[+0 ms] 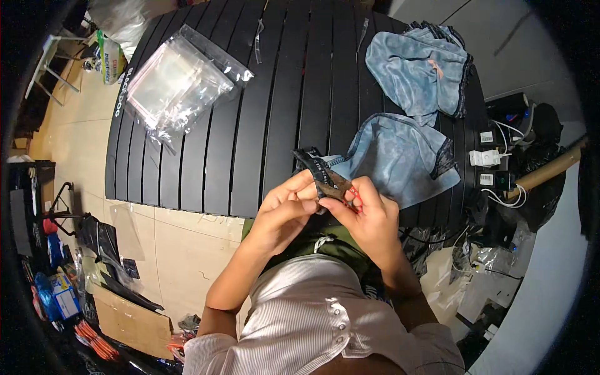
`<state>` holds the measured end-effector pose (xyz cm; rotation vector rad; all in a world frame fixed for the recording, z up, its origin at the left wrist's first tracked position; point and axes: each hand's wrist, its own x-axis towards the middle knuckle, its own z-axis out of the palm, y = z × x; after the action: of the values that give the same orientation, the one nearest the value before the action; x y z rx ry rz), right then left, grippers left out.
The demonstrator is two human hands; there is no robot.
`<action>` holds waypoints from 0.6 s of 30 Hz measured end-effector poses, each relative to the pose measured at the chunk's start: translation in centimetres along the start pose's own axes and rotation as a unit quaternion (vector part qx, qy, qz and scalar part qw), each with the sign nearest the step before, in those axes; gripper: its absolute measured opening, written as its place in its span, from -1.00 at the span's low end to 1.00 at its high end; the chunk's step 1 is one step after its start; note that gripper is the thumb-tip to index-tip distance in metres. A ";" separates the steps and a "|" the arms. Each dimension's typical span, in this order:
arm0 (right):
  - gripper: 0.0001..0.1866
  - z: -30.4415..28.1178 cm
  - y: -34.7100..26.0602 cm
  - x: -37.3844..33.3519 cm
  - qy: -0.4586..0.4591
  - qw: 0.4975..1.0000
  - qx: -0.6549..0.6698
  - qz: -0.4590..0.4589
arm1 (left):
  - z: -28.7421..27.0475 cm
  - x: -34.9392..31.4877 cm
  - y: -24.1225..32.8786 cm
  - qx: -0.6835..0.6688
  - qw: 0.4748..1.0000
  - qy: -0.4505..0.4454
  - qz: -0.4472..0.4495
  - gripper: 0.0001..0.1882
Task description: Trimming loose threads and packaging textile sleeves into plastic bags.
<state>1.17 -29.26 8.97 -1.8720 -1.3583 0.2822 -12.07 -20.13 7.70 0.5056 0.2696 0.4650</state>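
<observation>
A blue-grey piece of cloth [400, 159] with a dark stitched edge lies over the near right part of the black slatted table [250, 134]. Its dark edging is gathered up at the table's front. My left hand [282, 217] pinches that edging between thumb and fingers. Close beside it, my right hand [370, 219] is closed on the same edge, thumb toward the left hand. A small red thing [354, 195] shows at the right fingers; its kind is not clear. Behind lies a second crumpled blue-grey cloth [419, 72] with dark frilled trim.
Clear plastic bags [181, 84] lie stacked at the table's far left. White chargers and cables [490, 157] sit by the right edge, near a cardboard tube [550, 172]. On the floor at left are a flattened cardboard piece [131, 319] and assorted bags.
</observation>
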 end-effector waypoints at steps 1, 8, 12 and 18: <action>-0.64 -0.1 -0.1 0.1 -0.003 1.000 -0.004 -0.001 | -0.2 0.0 0.2 -0.003 1.000 -0.021 0.001 -0.55; -0.61 -1.2 -0.8 0.6 -0.032 0.997 -0.058 -0.027 | 0.0 -0.5 0.9 -0.005 0.999 0.040 -0.021 -0.65; -0.56 -2.2 -0.3 1.7 -0.086 0.990 -0.091 -0.069 | 1.1 0.3 2.5 0.033 0.985 0.147 -0.088 -0.73; -0.56 -2.3 -0.3 2.1 -0.096 0.984 -0.111 -0.104 | 0.2 0.3 3.1 0.030 0.988 0.092 -0.116 -0.80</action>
<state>3.17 -28.49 11.27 -1.8995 -1.7659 0.2148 -12.85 -17.68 9.41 0.4826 0.5153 0.2763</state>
